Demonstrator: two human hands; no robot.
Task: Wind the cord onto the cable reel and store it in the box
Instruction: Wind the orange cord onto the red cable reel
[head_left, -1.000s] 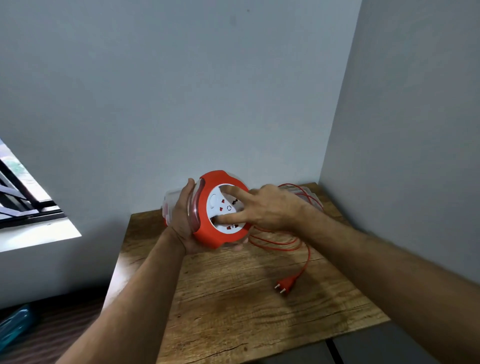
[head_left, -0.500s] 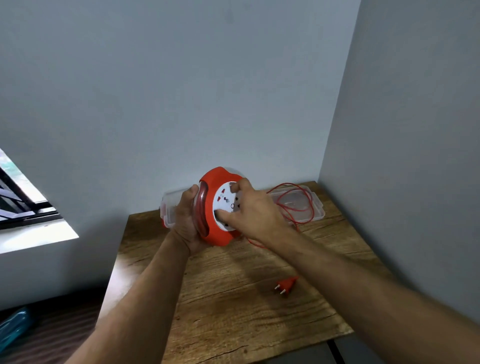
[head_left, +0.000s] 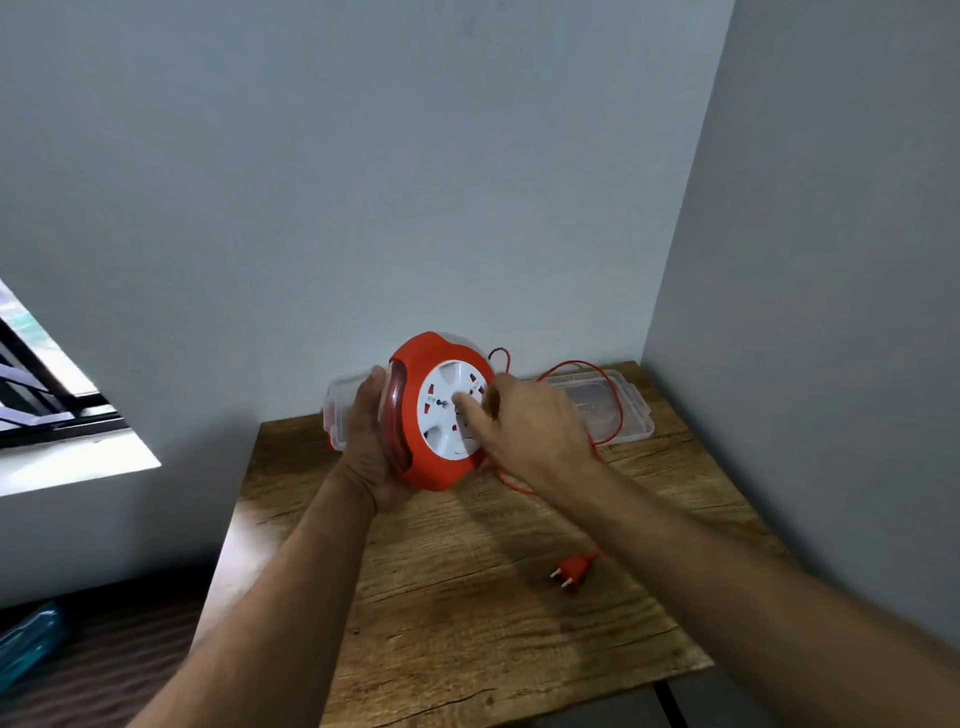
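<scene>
The wooden worktop (head_left: 467, 597) fills a wall corner. At its back lies a clear plastic box (head_left: 618, 410). The red cable reel (head_left: 431, 415) is held above the worktop: the left hand (head_left: 371, 441) grips its rim, the right hand (head_left: 530, 421) curls fingers against its white face. Loose red cord (head_left: 613, 410) trails over the box to the plug (head_left: 571, 569) lying on the wood.

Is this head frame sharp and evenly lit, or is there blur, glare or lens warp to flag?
Head view: wide-angle bend in the wall corner line; daylight blows out the window sill at left; right hand is slightly motion-smeared over the cable reel, while the plug and table are clear; soft arm shadows fall on the wood.
</scene>
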